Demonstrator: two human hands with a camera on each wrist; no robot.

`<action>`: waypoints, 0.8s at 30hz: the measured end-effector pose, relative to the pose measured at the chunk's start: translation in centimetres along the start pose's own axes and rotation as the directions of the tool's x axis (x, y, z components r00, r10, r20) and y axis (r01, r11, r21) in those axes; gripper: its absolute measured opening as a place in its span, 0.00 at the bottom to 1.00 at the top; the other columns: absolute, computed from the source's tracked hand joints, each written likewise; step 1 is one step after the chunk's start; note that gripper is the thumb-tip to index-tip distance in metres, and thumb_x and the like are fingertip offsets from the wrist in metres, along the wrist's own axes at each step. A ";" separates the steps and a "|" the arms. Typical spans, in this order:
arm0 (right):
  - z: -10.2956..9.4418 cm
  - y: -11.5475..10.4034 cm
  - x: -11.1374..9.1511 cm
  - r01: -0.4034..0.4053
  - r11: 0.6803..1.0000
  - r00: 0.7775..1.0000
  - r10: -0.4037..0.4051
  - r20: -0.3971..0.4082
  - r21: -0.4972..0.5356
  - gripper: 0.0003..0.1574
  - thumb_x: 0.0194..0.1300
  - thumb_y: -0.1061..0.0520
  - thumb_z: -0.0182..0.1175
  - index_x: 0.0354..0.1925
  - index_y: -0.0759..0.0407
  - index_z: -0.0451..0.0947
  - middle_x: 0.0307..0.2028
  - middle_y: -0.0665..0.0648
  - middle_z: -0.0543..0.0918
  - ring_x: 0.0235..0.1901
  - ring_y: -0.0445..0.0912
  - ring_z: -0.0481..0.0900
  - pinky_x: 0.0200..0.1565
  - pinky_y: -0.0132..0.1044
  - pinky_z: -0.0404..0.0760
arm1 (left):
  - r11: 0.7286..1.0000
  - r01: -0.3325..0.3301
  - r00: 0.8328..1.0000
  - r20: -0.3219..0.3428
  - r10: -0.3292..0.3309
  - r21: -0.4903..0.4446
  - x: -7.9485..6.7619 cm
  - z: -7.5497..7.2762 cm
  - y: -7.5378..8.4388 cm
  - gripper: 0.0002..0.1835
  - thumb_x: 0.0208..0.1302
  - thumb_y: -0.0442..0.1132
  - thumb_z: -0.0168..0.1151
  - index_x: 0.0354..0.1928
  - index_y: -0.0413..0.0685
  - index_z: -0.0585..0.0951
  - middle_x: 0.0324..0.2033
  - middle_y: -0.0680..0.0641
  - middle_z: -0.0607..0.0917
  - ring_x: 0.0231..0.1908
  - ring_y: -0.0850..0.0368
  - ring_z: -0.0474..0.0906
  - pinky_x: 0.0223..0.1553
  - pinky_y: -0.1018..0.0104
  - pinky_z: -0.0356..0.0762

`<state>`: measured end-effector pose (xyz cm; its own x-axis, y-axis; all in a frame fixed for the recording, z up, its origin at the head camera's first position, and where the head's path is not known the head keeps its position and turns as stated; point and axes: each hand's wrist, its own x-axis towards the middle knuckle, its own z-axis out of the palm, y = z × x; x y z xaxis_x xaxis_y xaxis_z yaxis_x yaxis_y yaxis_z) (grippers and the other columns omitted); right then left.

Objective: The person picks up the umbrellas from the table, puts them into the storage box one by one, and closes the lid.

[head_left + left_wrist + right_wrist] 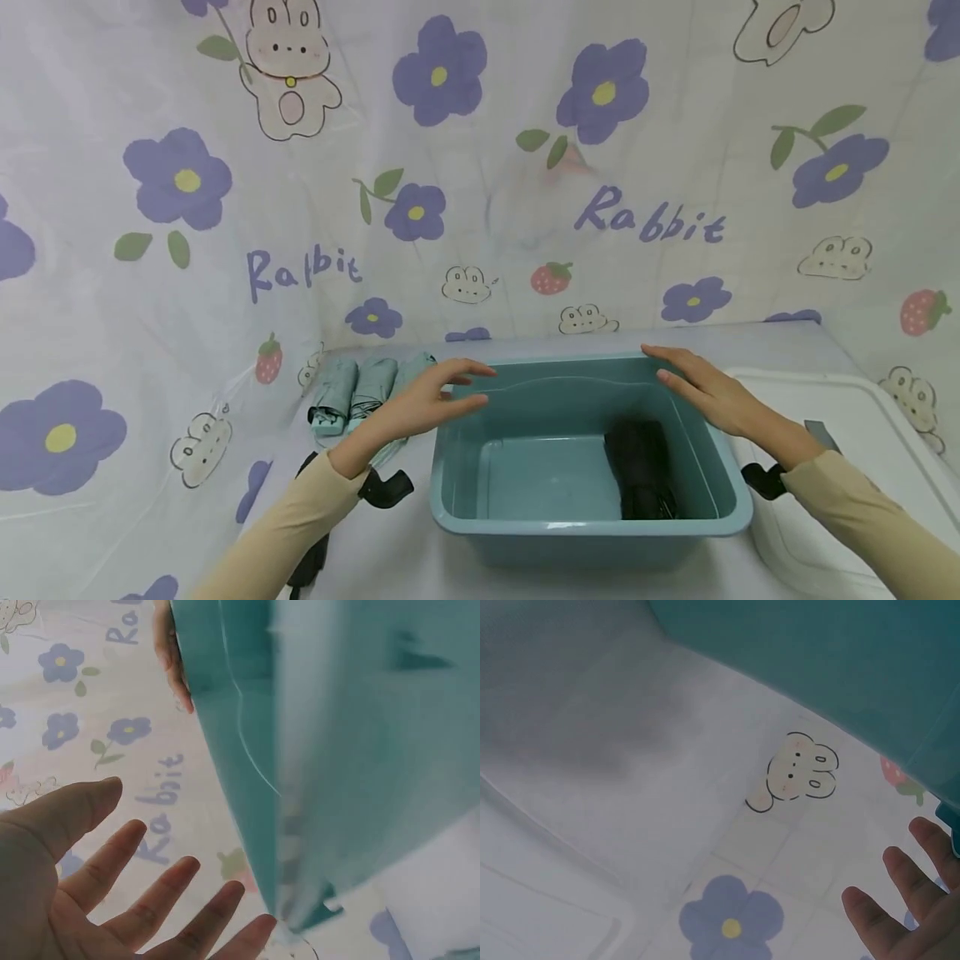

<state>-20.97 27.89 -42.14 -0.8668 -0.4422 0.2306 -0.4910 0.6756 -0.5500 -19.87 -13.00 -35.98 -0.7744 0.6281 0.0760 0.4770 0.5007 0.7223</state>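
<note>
Fingers (154, 900) spread apart, the left hand (423, 400) is at the left side of the bin (592, 527), the right hand (716, 396) near its back right corner. The bin sits on the table (390, 542), a black bundle (640, 475) inside at right.

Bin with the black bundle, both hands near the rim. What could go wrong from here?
1. The left grip and right grip are open, so lifting the teal bin without closing them could let it slip.
2. The black bundle lies toward the bin's right side; tilting might make it slide.
3. The left grip is close to the rolled pale-green bundles; swinging outward could knock them.
</note>
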 end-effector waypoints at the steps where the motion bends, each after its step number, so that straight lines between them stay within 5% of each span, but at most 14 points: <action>1: 0.0 0.0 0.1 -0.002 1.000 1.000 0.002 -0.002 -0.001 0.30 0.73 0.49 0.41 0.70 0.52 0.54 0.67 0.65 0.59 0.64 0.66 0.56 0.55 0.71 0.54 | 1.000 0.010 1.000 -0.010 -0.010 -0.003 -0.3 -0.2 -0.2 0.22 0.66 0.47 0.56 0.61 0.56 0.71 0.60 0.53 0.71 0.60 0.48 0.67 0.57 0.45 0.67; 7: -0.2 0.0 0.4 -0.004 1.000 1.000 0.004 0.000 0.007 0.30 0.74 0.49 0.40 0.70 0.53 0.53 0.67 0.66 0.58 0.64 0.66 0.55 0.56 0.71 0.54 | 0.998 0.023 0.994 -0.109 -0.017 0.055 -2.6 -0.9 -1.0 0.21 0.64 0.50 0.57 0.59 0.63 0.72 0.60 0.55 0.71 0.61 0.46 0.67 0.55 0.43 0.68; 16: 0.1 0.1 0.2 0.017 1.000 1.000 -0.017 -0.016 0.013 0.29 0.74 0.51 0.41 0.69 0.55 0.55 0.66 0.66 0.59 0.64 0.66 0.57 0.55 0.70 0.56 | 0.989 -0.004 0.972 -0.233 0.039 0.149 -5.6 -0.3 -2.9 0.23 0.63 0.46 0.60 0.60 0.56 0.72 0.59 0.54 0.72 0.59 0.54 0.68 0.52 0.47 0.72; 24: 0.1 -0.1 -0.1 0.011 1.000 1.000 -0.011 -0.018 0.011 0.29 0.74 0.51 0.41 0.70 0.53 0.55 0.66 0.65 0.59 0.64 0.66 0.57 0.55 0.71 0.56 | 0.984 0.014 0.963 -0.268 0.035 0.177 -7.4 0.3 -4.7 0.26 0.61 0.45 0.62 0.61 0.63 0.69 0.61 0.54 0.69 0.60 0.56 0.67 0.53 0.51 0.72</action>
<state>-20.86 27.80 -42.20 -0.8627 -0.4388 0.2514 -0.4998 0.6639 -0.5563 -16.24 -19.79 -40.14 -0.8403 0.4624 0.2829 0.5326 0.6068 0.5900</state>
